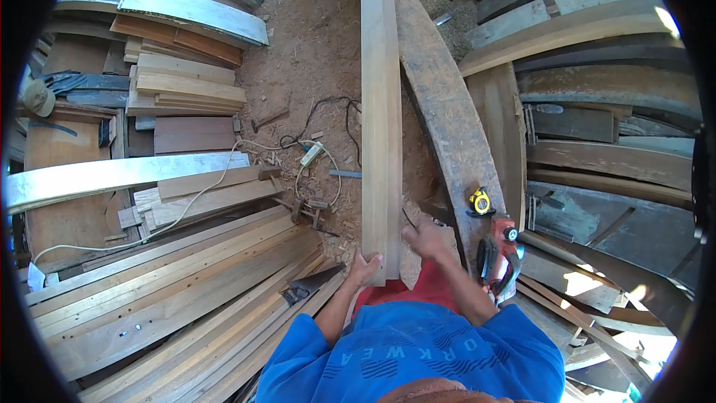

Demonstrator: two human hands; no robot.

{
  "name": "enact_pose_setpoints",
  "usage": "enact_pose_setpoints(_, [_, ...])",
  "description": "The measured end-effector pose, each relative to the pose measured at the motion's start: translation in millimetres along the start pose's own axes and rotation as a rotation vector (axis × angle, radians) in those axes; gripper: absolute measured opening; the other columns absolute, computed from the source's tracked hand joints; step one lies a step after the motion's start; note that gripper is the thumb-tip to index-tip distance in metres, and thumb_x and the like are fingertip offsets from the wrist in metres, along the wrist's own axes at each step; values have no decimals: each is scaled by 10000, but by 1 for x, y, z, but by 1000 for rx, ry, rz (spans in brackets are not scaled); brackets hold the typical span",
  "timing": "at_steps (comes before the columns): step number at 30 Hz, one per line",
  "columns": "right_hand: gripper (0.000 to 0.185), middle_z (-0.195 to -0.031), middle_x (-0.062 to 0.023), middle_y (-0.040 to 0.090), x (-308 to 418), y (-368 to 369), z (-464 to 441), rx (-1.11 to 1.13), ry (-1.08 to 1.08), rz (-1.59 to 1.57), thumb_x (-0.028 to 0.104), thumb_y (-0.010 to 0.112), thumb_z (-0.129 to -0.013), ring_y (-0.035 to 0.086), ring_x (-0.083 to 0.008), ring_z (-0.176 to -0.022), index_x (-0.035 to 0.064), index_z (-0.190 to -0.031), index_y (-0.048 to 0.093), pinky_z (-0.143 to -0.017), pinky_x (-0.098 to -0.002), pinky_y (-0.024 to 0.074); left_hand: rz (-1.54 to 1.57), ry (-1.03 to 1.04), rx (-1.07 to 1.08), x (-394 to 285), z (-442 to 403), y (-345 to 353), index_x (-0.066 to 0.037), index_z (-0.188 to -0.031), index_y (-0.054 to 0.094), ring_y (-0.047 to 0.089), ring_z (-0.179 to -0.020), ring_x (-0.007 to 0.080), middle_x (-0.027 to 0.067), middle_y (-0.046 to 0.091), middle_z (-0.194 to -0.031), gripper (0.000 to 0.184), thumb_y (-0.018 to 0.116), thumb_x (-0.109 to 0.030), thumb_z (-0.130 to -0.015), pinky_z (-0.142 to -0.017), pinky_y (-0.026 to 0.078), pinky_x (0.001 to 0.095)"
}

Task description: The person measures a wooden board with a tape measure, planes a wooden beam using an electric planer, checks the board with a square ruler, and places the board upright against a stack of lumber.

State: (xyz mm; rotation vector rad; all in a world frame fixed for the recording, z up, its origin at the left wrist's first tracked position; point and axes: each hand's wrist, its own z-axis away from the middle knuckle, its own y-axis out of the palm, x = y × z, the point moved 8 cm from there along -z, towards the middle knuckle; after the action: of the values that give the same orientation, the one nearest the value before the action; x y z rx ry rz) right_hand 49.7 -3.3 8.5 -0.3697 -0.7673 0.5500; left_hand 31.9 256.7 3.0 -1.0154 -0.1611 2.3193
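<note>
A long pale wooden board (380, 119) runs from the top of the view down to my body. At its near end, on the left edge, my left hand (364, 269) grips it, with the thumb on the top face. Just right of the board, my right hand (424, 239) is curled and blurred, close to a thin dark stick-like item; whether it holds this I cannot make out. Right of the board stretches a worn, thick plank (455, 112). On that plank sit a yellow tape measure (479, 201) and a red power planer (501, 254).
Stacked planks (186, 89) line the left side, and more boards (611, 89) fill the right. A power strip (312, 153) with cords lies on the dirt floor (298, 67). A handsaw (313, 283) rests on long planks at lower left.
</note>
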Motion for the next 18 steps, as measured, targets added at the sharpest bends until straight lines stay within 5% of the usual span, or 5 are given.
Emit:
enact_pose_setpoints(2, [731, -1294, -300, 622, -8, 77, 7, 201, 19, -83, 453, 643, -947, 610, -448, -1209, -51, -1434, 435, -1034, -448, 485, -13, 72, -38, 30, -14, 18, 84, -1433, 382, 644, -1179, 347, 273, 634, -1269, 835, 804, -361, -866, -1002, 511, 409])
enact_pose_setpoints(7, [855, -1338, -357, 580, -63, 114, 0, 128, 31, -406, 530, 627, -938, 559, -456, -1294, -103, -1459, 386, -1093, -466, 439, 311, 22, 33, 73, -43, 80, 83, -1414, 396, 648, -1181, 362, 287, 632, -1276, 819, 801, -373, -868, -997, 510, 425])
enact_pose_setpoints(11, [937, -1395, -378, 530, -71, 61, 11, 66, 122, -323, 559, 652, -915, 524, -473, -1330, -112, -1488, 337, -1117, -471, 419, 242, 59, 44, 66, -48, 127, 84, -1389, 411, 641, -1186, 345, 272, 627, -1277, 781, 800, -354, -873, -997, 513, 418])
enact_pose_setpoints(15, [870, -1331, -330, 599, -122, 46, 18, -53, 236, -361, 511, 703, -898, 570, -458, -1281, -89, -1451, 401, -1082, -481, 452, -146, 23, -13, -28, -4, 129, 60, -1421, 389, 615, -1192, 271, 199, 613, -1285, 725, 786, -248, -899, -976, 528, 382])
enact_pose_setpoints(18, [779, -1285, -277, 641, -116, 11, 30, -57, 194, -502, 503, 693, -920, 612, -389, -1218, -64, -1407, 472, -1029, -451, 486, 228, -55, 127, -17, -10, 171, 78, -1463, 353, 614, -1171, 250, 194, 602, -1294, 821, 769, -366, -912, -973, 521, 375])
